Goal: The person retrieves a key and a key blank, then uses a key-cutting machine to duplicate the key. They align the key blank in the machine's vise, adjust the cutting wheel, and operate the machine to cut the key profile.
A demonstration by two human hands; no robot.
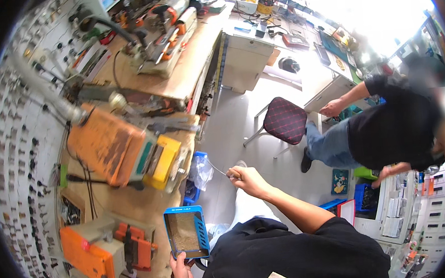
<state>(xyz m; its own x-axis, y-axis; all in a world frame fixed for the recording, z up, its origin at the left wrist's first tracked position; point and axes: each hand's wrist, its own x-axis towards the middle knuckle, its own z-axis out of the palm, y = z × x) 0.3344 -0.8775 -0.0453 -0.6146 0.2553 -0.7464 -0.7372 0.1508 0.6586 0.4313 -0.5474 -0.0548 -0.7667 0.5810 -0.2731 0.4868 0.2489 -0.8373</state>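
Holding a shallow blue tray (202, 234) at its near edge, the left hand (182, 274) is clamped on the rim with the thumb over the edge and the other fingers mostly hidden beneath. The tray sits low in the view, in front of the person's dark top and beside the edge of the wooden bench (154, 208) on the left; it is tilted so that its inside shows, with a tan, grainy-looking layer on the bottom and a row of slanted dark slots along its right side. The right hand (246, 182) is raised farther forward and well apart from the left, its fingers closed around the handle of a slim tool (217, 169) whose thin, curved shaft points up and to the left; what its tip is made of is too small to tell. Below and left of that shaft, a clear plastic bag (202, 172) hangs in a blue bin (190, 192). On the bench stand a worn orange machine (107, 144) with a yellow block (166, 161) at its front and, nearer, a second orange-covered machine (88, 256). Past the right hand is a stool (284, 120) with a dark seat crossed by red lines. To the right, a co-worker (387, 132) in a black top and jeans stands near the stool, one bare hand stretched toward it.
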